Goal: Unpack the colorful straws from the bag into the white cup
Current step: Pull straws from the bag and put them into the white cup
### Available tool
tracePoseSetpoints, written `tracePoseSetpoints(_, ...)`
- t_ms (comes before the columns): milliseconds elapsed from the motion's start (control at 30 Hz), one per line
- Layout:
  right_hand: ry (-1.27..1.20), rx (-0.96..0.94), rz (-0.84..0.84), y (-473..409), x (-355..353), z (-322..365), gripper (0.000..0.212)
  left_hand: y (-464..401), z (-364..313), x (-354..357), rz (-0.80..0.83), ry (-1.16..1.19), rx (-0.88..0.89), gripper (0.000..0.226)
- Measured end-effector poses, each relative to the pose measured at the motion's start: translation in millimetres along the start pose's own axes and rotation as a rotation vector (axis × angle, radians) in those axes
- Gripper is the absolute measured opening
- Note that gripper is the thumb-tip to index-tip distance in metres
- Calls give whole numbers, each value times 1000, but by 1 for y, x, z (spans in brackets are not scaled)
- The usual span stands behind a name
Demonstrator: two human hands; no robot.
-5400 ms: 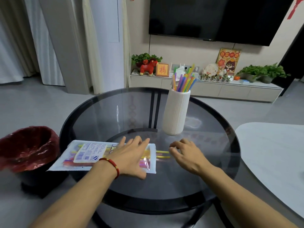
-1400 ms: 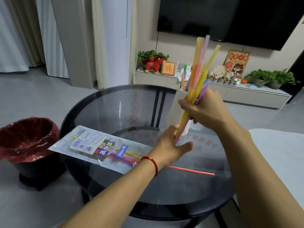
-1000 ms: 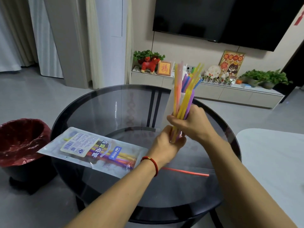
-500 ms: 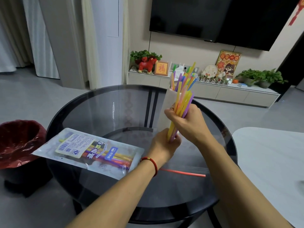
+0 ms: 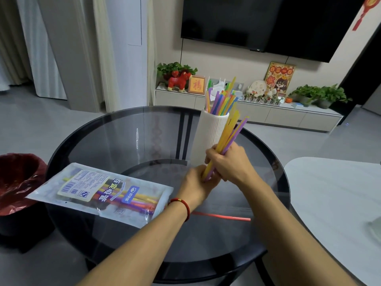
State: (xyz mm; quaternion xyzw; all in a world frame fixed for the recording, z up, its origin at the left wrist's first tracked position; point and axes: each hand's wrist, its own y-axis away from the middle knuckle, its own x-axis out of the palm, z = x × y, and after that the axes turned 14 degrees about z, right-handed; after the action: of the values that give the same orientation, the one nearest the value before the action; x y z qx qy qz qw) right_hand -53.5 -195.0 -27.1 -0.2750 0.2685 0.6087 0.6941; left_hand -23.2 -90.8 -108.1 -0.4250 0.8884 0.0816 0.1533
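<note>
- Head view: the bunch of straws (image 5: 225,139) is front and centre, mostly yellow and purple, tilted so the tops lean up and to the right, right in front of the white cup (image 5: 207,137).
- The right hand (image 5: 228,164) is wrapped around the bunch low down, fingers closed on it.
- The left hand (image 5: 199,183) sits just under that, cupped against the bottom ends of the same straws. The two hands are pressed together, pretty much touching. I can't tell if the left one is actually squeezing the straws or just bracing the ends, since the right hand covers that spot.
- The white cup is ribbed, stands upright on the round glass table (image 5: 115,141), and has a fan of colourful straws in the cup (image 5: 221,101) poking out the top.
- The bag (image 5: 99,191) lies flat on the table to the left of the hands, clear plastic with a printed label, and there are more coloured straws visible inside it.
- One loose red straw (image 5: 220,216) lies flat on the glass, close to the near edge, between the two forearms.
- A red cord bracelet (image 5: 182,205) is on the left wrist.
- Further out: a bin with a red liner (image 5: 18,182) on the floor at the left, and the edge of a white table (image 5: 334,195) at the right.
</note>
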Motion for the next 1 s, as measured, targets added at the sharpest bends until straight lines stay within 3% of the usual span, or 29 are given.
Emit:
tracePoseSetpoints(33,-56,6,-6,1,-6,-2,24,3,-2,-3,13,23,27,13)
tracePoseSetpoints(133,-177,13,-74,5,-35,-9,25,9,-15,-14,-74,108,155,64)
tracePoseSetpoints(233,-377,-62,-224,11,-69,-17,25,6,-37,-31,-226,128,231,76)
tracePoseSetpoints(367,-730,-152,-467,12,-92,-16,23,-27,-69,-57,-273,-114,123,110)
tracePoseSetpoints(500,-851,-209,-602,7,-106,-8,24,-62,-93,-74,-147,-143,57,122)
tracePoseSetpoints(700,-566,-229,-590,-21,-111,10,25,-81,-92,-78,-94,-155,108,90)
tracePoseSetpoints(833,-333,-193,-546,-47,-112,24,25,-85,-86,-79,-128,-99,149,83)
tracePoseSetpoints(1000,-28,-50,-308,-79,-108,47,28,-88,-81,-75,-161,-119,149,78)
